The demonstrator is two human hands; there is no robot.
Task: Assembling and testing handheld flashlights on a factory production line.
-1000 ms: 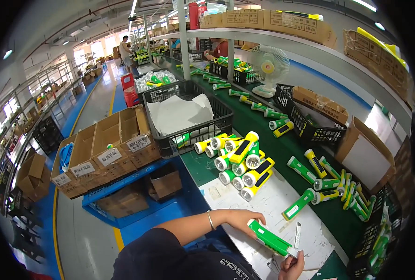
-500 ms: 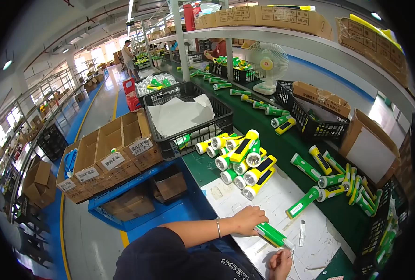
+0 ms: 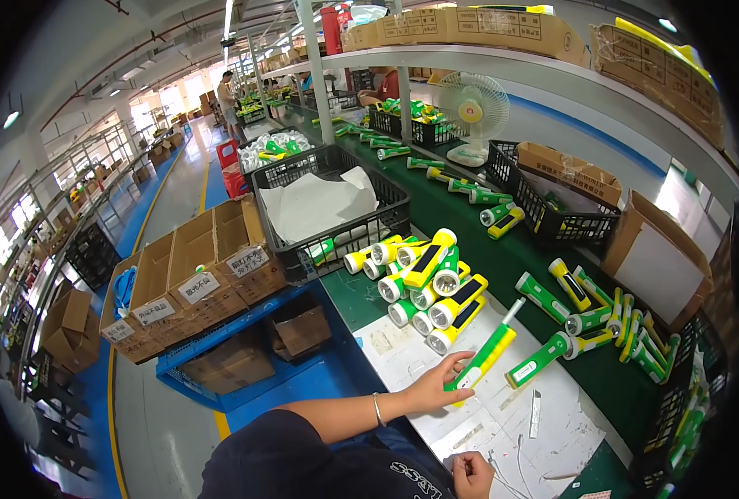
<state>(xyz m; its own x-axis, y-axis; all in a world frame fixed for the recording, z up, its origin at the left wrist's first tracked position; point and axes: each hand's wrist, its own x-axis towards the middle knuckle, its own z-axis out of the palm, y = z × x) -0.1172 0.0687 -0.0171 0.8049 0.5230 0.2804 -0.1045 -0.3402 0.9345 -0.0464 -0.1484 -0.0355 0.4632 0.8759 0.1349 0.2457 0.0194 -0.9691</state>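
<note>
The left hand grips the base end of a green and yellow flashlight, fingers wrapped around it, on the white sheet near the front edge of the workbench. Its head touches the stacked flashlights. The right hand rests at the front edge, fingers curled; what it holds cannot be told.

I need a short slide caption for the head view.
Left hand grips a green-yellow flashlight beside a stacked flashlight pile on the workbench.
</note>
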